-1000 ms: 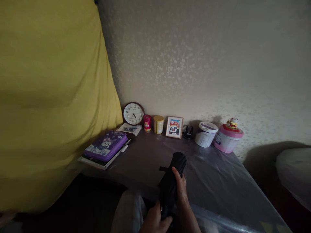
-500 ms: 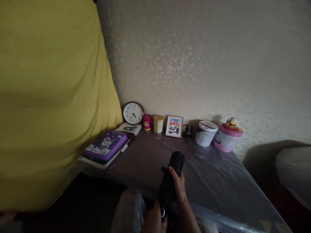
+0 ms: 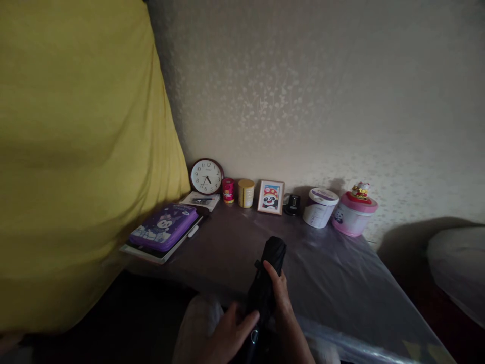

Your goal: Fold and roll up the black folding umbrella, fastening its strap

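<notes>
A folded black umbrella (image 3: pixel 265 285) slants over the near edge of the table, its top end pointing away from me. My right hand (image 3: pixel 279 290) is wrapped round its upper part from the right side, thumb across the fabric. Beside the lower part is my left hand (image 3: pixel 231 331), slightly blurred, with thumb and fingers apart; its thumb reaches toward the fabric just above the handle, and whether it touches is hard to make out. The umbrella handle (image 3: pixel 254 336), with a shiny round ring, shows below that thumb. A small dark strap (image 3: pixel 257 264) sticks out at the umbrella's left side.
Along the wall stand a round clock (image 3: pixel 206 176), a pink can (image 3: pixel 228 191), a yellow can (image 3: pixel 246 193), a framed panda picture (image 3: pixel 271 197), a black object (image 3: pixel 293 205), a white tub (image 3: pixel 320 208) and a pink tub (image 3: pixel 354 215). A purple case (image 3: pixel 164 226) lies left, near a yellow curtain (image 3: pixel 83 151).
My left hand has come off the umbrella's handle and moved up and left, its fingers spreading. The strap sticks out less. My right hand keeps its hold.
</notes>
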Motion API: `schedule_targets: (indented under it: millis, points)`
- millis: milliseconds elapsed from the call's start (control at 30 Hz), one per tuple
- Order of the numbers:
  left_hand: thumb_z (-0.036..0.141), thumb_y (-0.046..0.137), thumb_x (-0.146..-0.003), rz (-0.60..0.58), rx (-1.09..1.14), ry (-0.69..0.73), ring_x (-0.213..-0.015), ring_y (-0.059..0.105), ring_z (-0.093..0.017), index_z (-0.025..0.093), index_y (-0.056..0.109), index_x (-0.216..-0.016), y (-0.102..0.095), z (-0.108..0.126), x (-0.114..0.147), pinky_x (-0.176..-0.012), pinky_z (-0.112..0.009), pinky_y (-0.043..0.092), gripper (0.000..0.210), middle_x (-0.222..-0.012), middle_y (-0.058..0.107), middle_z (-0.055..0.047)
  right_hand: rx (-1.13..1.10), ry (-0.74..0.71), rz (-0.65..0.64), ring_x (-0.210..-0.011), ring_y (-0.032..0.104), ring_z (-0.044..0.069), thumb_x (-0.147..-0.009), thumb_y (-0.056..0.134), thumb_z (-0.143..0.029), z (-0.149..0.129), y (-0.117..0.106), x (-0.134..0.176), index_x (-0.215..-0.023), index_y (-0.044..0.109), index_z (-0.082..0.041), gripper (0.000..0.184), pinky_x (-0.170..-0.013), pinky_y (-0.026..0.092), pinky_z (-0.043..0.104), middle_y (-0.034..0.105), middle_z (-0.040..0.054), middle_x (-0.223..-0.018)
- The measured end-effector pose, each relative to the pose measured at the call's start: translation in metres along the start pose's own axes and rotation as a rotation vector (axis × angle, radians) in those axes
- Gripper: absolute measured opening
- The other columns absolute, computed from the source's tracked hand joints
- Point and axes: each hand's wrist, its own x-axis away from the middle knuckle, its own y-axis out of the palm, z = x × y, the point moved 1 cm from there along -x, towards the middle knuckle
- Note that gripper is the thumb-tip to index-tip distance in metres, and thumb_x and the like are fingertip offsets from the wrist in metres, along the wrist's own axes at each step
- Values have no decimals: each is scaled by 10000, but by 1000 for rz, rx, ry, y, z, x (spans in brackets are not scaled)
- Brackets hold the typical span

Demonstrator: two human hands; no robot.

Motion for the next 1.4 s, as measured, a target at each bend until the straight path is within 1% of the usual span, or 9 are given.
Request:
schedule_targets:
  millis: [133,267,500,667,767,900,1133,1233,1400]
  points:
    - [533,415,-820,-27,191,-40,-1065,582,-200,177,261,-1380,-13,22,-10,-769,-249,488,681,-1202,593,-85,-28,40,-63,-650,650,209,-616,722,-452,1,7,9,-1015,595,-131,527,-576,521,290,688,32,-726]
    - [393,563,-762,-18,330,157,-1286,362,-190,202,256,-1389,1,20,-22,-1002,-242,347,724,-1402,400,-40,-2,34,-96,-817,659,247,-626,702,-465,4,11,16,-1007,622,-136,511,-680,535,310,702,57,-866]
    - [305,582,-761,-33,509,261,-1213,457,-198,181,308,-1369,13,5,-28,-992,-288,374,679,-1325,496,-64,262,-167,-83,-1023,594,255,-681,649,-503,-1,12,16,-1225,500,-158,662,-862,479,329,645,76,-1098]
    - [290,595,-728,-26,559,223,-1147,521,-225,204,414,-1310,5,21,-22,-950,-315,407,616,-1236,579,-55,515,-449,-17,-1257,389,289,-707,620,-512,6,11,3,-1382,304,-154,827,-1025,330,435,419,144,-1369]
    - [276,591,-704,-23,532,189,-1134,530,-243,181,458,-1278,2,22,-21,-962,-339,391,597,-1202,604,-66,716,-767,-60,-1319,274,294,-786,569,-439,3,9,0,-1262,496,-207,535,-1059,235,503,324,113,-1434]
    - [272,582,-690,-19,487,179,-1149,513,-236,196,487,-1255,-5,23,-17,-972,-328,374,578,-1200,606,-38,841,-1036,-315,-1291,335,250,-868,493,-301,-6,10,3,-910,675,-258,192,-1071,171,527,578,41,-1220]
    - [275,581,-694,-8,276,113,-1010,598,-226,275,547,-1200,-23,50,4,-903,-284,414,507,-1043,682,13,653,-956,-425,-1145,486,241,-852,522,-296,-27,15,11,-787,666,-246,165,-995,323,469,679,35,-885]
    - [275,571,-703,3,266,104,-1021,590,-235,279,572,-1168,-22,42,0,-907,-299,410,465,-1017,688,12,567,-841,-456,-1007,552,222,-847,525,-321,-34,17,15,-736,655,-233,192,-865,427,361,652,38,-819]
    - [243,522,-728,-39,371,231,-1051,570,-187,265,524,-1189,-14,21,-14,-884,-261,422,461,-1110,643,23,604,-784,-537,-913,559,191,-859,500,-340,-34,25,25,-705,627,-209,238,-794,434,294,612,46,-835]
